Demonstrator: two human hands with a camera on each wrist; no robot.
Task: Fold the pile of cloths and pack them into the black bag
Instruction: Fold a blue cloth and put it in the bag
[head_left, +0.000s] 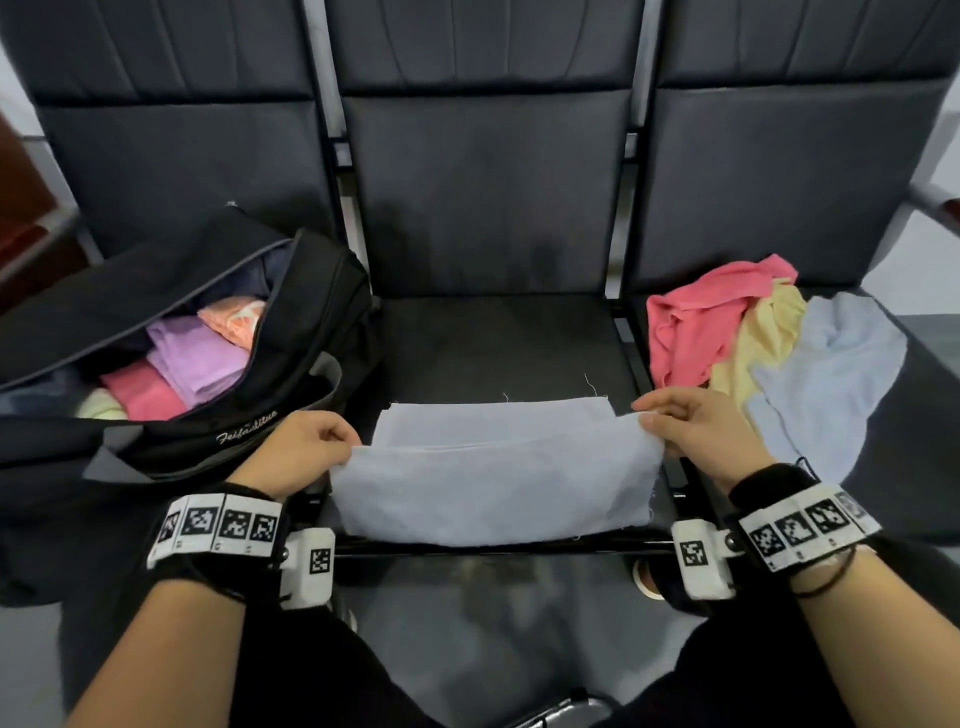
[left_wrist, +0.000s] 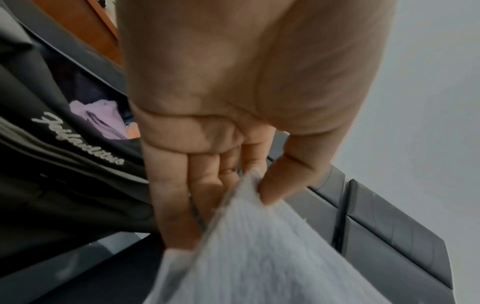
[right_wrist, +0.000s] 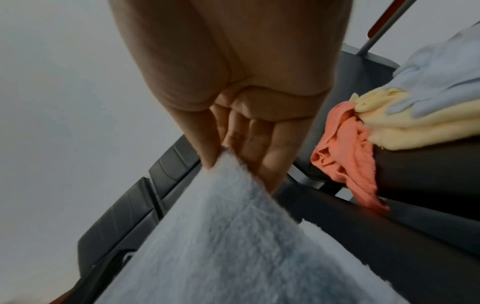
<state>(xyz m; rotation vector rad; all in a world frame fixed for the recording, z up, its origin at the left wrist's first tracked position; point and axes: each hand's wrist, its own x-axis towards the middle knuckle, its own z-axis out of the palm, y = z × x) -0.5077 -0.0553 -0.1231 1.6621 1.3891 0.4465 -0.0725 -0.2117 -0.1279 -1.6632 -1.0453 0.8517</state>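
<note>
Cloth (head_left: 493, 488) lies crosswise on the middle seat (head_left: 498, 343), left hand (head_left: 296, 452) and right hand (head_left: 696, 426) each pinching a near corner — bag (head_left: 311, 291) sits open nearer the left hand.

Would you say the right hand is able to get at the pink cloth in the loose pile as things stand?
Probably not yet: the right hand is busy pinching a corner of the light blue cloth. The pink cloth lies uncovered on the next seat beside it, so the path looks free once it lets go.
</note>
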